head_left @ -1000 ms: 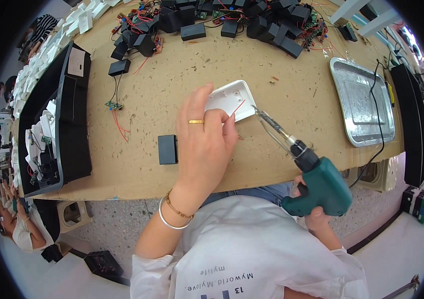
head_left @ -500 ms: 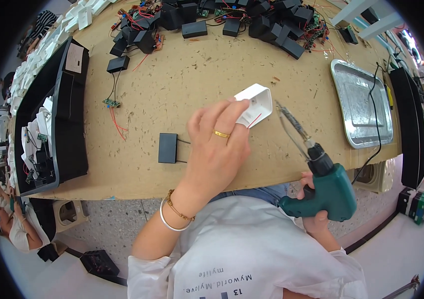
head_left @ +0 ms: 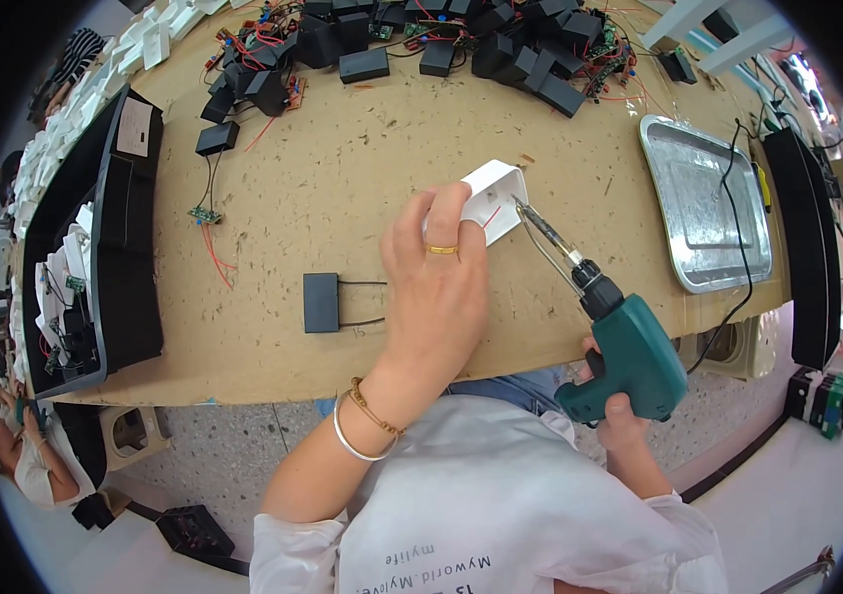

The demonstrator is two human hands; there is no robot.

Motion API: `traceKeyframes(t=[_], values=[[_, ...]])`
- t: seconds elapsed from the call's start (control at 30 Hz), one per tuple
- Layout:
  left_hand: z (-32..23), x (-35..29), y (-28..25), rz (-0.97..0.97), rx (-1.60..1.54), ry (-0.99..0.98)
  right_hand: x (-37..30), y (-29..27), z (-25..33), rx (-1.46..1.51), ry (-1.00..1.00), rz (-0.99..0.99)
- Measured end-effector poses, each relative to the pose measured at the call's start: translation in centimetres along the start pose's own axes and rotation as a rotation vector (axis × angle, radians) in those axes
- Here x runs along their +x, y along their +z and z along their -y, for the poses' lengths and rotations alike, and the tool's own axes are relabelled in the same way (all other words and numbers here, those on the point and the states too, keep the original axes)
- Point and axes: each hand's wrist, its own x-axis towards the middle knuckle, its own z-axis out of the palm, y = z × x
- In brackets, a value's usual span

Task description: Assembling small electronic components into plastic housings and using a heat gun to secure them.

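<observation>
At a brown-topped table [head_left: 273, 346] — apparently soldering inside a white case [head_left: 497, 184], to judge by the metal tip [head_left: 522, 206] of a green gun [head_left: 639, 356] poised at its open mouth. Touching the inside or just short of it: impossible to tell from this angle. Holding the case near the middle of the table with the left hand [head_left: 436, 267], fingers bent and clamped on its near left side, thumb out of sight. Gripping the gun by its handle with the right hand [head_left: 624, 424], fingers wrapped around, partly hidden; trigger pressed or not, cannot tell.

Calling next, most likely, for a steady case, a small and exact placing of the tip, and bare fingers well clear of hot metal.

Inside the case, a short red wire [head_left: 492, 217] and fittings too small to make out. Just left of the left hand, a black box [head_left: 320, 303] with two leads [head_left: 362, 283] running out of sight behind the wrist. Farther left, a black bin [head_left: 132, 238] — loaded with white parts [head_left: 48, 297], dark pieces and a green board [head_left: 75, 283]. At right, a metal tray [head_left: 660, 198], crossed by a black cord [head_left: 738, 208].
</observation>
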Motion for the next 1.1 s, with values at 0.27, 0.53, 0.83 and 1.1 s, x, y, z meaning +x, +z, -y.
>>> traceKeyframes(t=[0.27,0.53,0.83,1.1], values=[[-1.0,0.8,-0.2,0.023,0.086,-0.061,0.6,-0.3,0.2,0.007,0.061,0.044],[-1.0,1.1,-0.2,0.040,0.077,-0.071,1.2,-0.2,0.3,-0.046,0.012,0.079],[-0.9,1.1,-0.3,0.064,0.063,-0.069,1.3,-0.5,0.7,-0.070,0.028,0.090],[-0.7,1.2,-0.3,0.067,0.017,-0.074,1.6,-0.7,0.7,-0.102,0.001,0.105]])
